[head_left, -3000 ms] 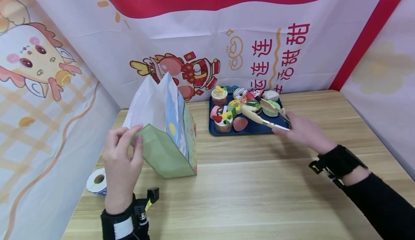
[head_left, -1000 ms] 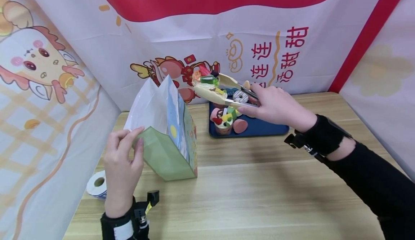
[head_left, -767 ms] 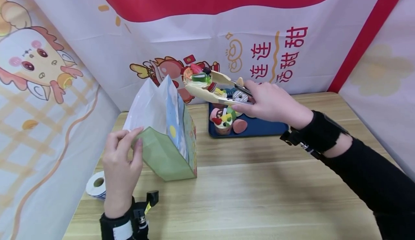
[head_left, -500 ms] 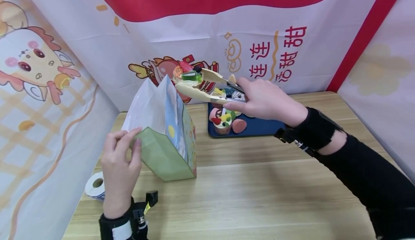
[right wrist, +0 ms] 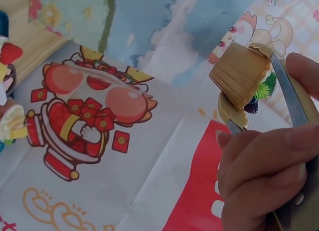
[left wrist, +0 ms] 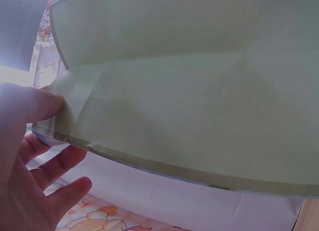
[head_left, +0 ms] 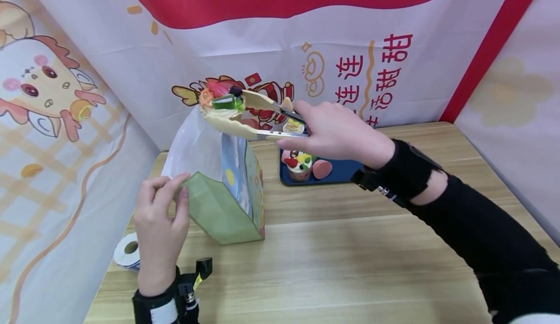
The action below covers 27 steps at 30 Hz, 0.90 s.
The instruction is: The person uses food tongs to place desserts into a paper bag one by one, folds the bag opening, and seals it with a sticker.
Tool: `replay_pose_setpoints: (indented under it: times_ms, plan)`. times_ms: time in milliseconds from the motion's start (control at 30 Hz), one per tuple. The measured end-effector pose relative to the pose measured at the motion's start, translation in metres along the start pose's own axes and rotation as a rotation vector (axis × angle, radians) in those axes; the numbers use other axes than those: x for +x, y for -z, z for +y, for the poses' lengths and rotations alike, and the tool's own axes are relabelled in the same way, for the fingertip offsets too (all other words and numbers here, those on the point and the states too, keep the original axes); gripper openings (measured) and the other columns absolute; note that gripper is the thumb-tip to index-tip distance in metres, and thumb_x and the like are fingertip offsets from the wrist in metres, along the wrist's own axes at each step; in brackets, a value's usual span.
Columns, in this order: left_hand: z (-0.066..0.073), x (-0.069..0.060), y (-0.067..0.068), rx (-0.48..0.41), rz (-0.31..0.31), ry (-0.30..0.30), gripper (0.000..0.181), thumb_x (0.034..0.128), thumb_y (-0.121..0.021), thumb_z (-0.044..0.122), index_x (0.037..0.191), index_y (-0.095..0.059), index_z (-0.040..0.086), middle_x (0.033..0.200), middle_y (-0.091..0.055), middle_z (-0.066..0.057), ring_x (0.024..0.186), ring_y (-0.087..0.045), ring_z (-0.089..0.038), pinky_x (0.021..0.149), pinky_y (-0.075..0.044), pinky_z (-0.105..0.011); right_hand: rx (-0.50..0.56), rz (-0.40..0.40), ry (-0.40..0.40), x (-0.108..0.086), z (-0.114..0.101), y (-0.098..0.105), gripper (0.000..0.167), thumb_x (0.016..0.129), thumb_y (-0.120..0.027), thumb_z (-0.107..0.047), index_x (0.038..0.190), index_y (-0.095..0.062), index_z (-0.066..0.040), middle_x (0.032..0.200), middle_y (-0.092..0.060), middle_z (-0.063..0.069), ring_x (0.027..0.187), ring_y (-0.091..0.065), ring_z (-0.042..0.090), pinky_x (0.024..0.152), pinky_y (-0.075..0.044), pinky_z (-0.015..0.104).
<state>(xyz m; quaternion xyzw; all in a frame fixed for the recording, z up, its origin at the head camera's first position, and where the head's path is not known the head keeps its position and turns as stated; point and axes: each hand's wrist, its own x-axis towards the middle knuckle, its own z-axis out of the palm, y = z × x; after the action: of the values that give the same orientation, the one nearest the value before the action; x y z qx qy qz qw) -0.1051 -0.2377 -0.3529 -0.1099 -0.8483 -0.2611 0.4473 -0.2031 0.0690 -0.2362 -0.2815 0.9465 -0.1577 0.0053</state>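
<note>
My left hand [head_left: 161,222] pinches the upper edge of a green paper bag [head_left: 225,212], whose mouth stands open and shows a white inside. In the left wrist view the bag's pale side [left wrist: 174,106] fills most of the picture, its edge between thumb and fingers. My right hand [head_left: 337,132] grips a pair of tongs [head_left: 284,133] with cream-coloured tips. Between those tips sits a fruit-topped tart [head_left: 223,102], just above the bag's opening. From the right wrist, the tart's brown ridged base [right wrist: 239,74] shows, clasped by the tongs.
Behind the right hand, a dark blue tray [head_left: 341,171] holds several toy-like sweets, including a fruit-topped cup [head_left: 299,166] and a pink piece [head_left: 322,169]. A white roll [head_left: 128,251] stands left of the left wrist. Printed cloth [head_left: 271,37] walls the table's back and sides.
The right hand has lifted the tart from the tray with the tongs and carried it leftward to above the bag. My left hand keeps its hold on the bag's edge.
</note>
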Motion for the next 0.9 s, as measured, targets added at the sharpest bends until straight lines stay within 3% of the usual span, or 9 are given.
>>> replay_pose_setpoints:
  times_ms: [233, 433, 567, 733, 900]
  plan:
    - [0.001, 0.000, 0.000, -0.003, 0.014, -0.003, 0.024, 0.0865, -0.065, -0.004, 0.108, -0.073, 0.004, 0.096, -0.053, -0.023, 0.082, -0.045, -0.026, 0.071, -0.032, -0.024, -0.029, -0.038, 0.002, 0.005, -0.017, 0.001, 0.069, 0.086, -0.057, -0.067, 0.129, -0.049, -0.013, 0.076, -0.059, 0.003, 0.066, -0.060, 0.018, 0.056, -0.044, 0.029]
    - [0.002, 0.001, 0.000, -0.017, 0.008, -0.005, 0.025, 0.0848, -0.067, -0.004, 0.107, -0.073, 0.004, 0.097, -0.053, -0.023, 0.091, -0.051, -0.034, 0.081, -0.037, -0.027, -0.027, -0.069, -0.002, 0.008, -0.028, 0.002, 0.065, 0.086, -0.056, -0.068, 0.124, -0.051, -0.015, 0.077, -0.059, 0.003, 0.070, -0.060, 0.016, 0.056, -0.043, 0.031]
    - [0.003, 0.002, 0.000, -0.020, 0.009, 0.003, 0.024, 0.0845, -0.067, -0.004, 0.106, -0.073, 0.004, 0.098, -0.053, -0.024, 0.094, -0.052, -0.035, 0.088, -0.035, -0.020, -0.029, -0.086, -0.004, 0.009, -0.032, 0.004, 0.072, 0.086, -0.055, -0.069, 0.133, -0.049, -0.015, 0.082, -0.062, 0.001, 0.076, -0.062, 0.015, 0.060, -0.047, 0.031]
    - [0.004, 0.001, 0.001, -0.012, 0.007, 0.016, 0.024, 0.0854, -0.066, -0.004, 0.107, -0.073, 0.004, 0.099, -0.052, -0.024, 0.096, -0.051, -0.035, 0.084, -0.036, -0.024, -0.042, -0.109, 0.022, 0.011, -0.036, 0.002, 0.074, 0.086, -0.055, -0.069, 0.137, -0.047, -0.015, 0.087, -0.064, 0.000, 0.080, -0.062, 0.015, 0.065, -0.049, 0.030]
    - [0.006, 0.001, 0.001, -0.005, 0.002, 0.023, 0.024, 0.0862, -0.066, -0.003, 0.107, -0.073, 0.005, 0.099, -0.052, -0.024, 0.097, -0.050, -0.036, 0.087, -0.034, -0.020, -0.061, -0.128, 0.031, 0.013, -0.037, -0.001, 0.069, 0.085, -0.057, -0.069, 0.129, -0.050, -0.016, 0.085, -0.062, 0.001, 0.078, -0.059, 0.017, 0.063, -0.048, 0.030]
